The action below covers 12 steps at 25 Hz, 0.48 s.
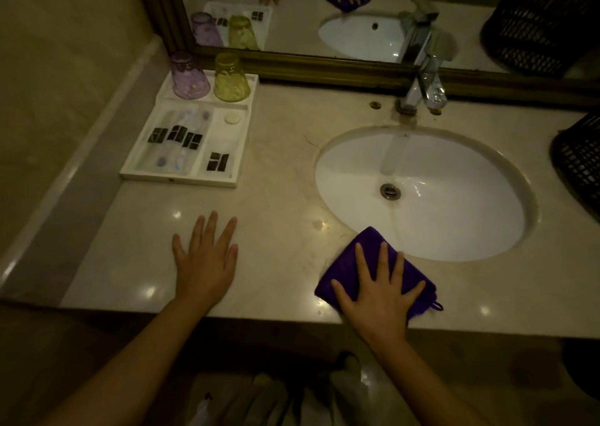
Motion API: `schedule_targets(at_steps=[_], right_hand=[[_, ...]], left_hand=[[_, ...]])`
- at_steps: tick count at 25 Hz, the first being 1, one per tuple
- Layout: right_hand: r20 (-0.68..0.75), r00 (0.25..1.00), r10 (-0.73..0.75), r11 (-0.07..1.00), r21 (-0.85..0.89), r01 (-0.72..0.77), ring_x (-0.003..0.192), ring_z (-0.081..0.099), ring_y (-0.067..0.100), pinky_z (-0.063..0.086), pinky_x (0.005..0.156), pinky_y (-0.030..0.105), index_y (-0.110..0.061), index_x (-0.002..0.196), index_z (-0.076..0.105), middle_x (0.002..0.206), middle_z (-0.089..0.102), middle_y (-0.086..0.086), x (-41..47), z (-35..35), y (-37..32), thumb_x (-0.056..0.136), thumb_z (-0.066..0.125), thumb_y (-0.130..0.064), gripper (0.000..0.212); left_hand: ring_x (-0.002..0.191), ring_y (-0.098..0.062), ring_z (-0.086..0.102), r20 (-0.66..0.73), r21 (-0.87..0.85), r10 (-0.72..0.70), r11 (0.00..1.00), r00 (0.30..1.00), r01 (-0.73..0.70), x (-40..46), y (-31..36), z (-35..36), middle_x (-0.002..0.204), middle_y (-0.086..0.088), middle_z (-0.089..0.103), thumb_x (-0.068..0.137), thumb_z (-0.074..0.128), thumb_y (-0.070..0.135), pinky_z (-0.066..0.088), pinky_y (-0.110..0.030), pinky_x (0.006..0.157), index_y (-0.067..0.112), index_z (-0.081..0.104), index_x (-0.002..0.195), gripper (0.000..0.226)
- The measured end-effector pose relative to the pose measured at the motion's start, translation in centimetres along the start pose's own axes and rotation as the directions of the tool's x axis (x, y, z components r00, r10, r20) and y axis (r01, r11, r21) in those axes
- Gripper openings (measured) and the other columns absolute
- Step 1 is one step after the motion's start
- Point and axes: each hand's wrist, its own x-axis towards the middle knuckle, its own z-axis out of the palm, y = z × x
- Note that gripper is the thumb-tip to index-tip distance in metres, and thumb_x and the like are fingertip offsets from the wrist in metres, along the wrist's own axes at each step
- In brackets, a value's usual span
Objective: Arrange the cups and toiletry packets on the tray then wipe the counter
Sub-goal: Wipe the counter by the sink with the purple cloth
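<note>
On the counter (285, 172), seen from the head camera, the arranging looks finished and the wiping is under way. The right hand (380, 291) presses flat, fingers spread, on a folded purple cloth (363, 247) at the sink's (422, 192) near rim; the left hand (207, 258) rests flat on bare stone, fingers straight and apart. Most of the surface probably remains to wipe. The white tray (242, 153) sits at the far left: a purple cup (190, 76) and a yellow cup (231, 80) stand upside down in its back compartment, toiletry packets (177, 140) fill the front ones, with a small round soap (232, 119).
</note>
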Motion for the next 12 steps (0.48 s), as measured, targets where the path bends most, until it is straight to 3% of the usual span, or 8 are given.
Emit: schedule_targets(at_steps=[2,5,8,12], right_hand=[[-0.022,1.0,0.016,1.0,0.01,-0.016,0.142,-0.01,0.035,-0.004,0.103,0.073,-0.04,0.143,-0.004,0.158,-0.002,0.008,1.2,-0.1,-1.1,0.078,0.014,-0.074,0.076],[-0.053,0.996,-0.073,0.996,0.04,0.075,0.143,-0.001,0.034,-0.003,0.104,0.071,-0.039,0.144,0.001,0.158,0.007,0.006,3.9,-0.5,-2.9,0.085,0.02,-0.064,0.066],[-0.029,0.958,-0.285,0.955,0.078,0.286,0.143,0.003,0.031,0.004,0.109,0.066,-0.037,0.144,0.006,0.158,0.006,0.003,7.7,-1.3,-5.8,0.091,0.024,-0.055,0.06],[0.003,0.83,-0.558,0.827,0.086,0.556,0.144,-0.005,0.025,0.007,0.112,0.062,-0.035,0.145,0.012,0.158,0.005,-0.001,10.1,-1.7,-7.5,0.094,0.026,-0.049,0.055]], left_hand=[[0.143,-0.022,0.009,0.0,-0.02,-0.001,1.0,1.0,0.001,0.1,0.0,0.0,0.156,-0.004,0.017,0.094,0.026,0.041,0.004,-0.059,0.109,0.038,0.014,0.143,0.051],[0.144,-0.023,0.008,-0.011,-0.025,-0.004,1.0,1.0,0.003,0.0,0.1,-0.1,0.157,-0.004,0.016,0.094,0.026,0.04,0.004,-0.059,0.11,0.038,0.014,0.143,0.051],[0.144,-0.021,0.005,0.0,-0.023,-0.006,1.0,1.0,0.006,-0.1,0.2,-0.2,0.157,-0.002,0.013,0.094,0.023,0.04,0.002,-0.058,0.111,0.039,0.01,0.144,0.051],[0.144,-0.021,0.003,0.014,-0.024,0.001,1.0,1.0,-0.001,-0.1,0.1,-0.3,0.158,-0.002,0.009,0.094,0.021,0.04,0.001,-0.058,0.111,0.039,0.006,0.144,0.052]])
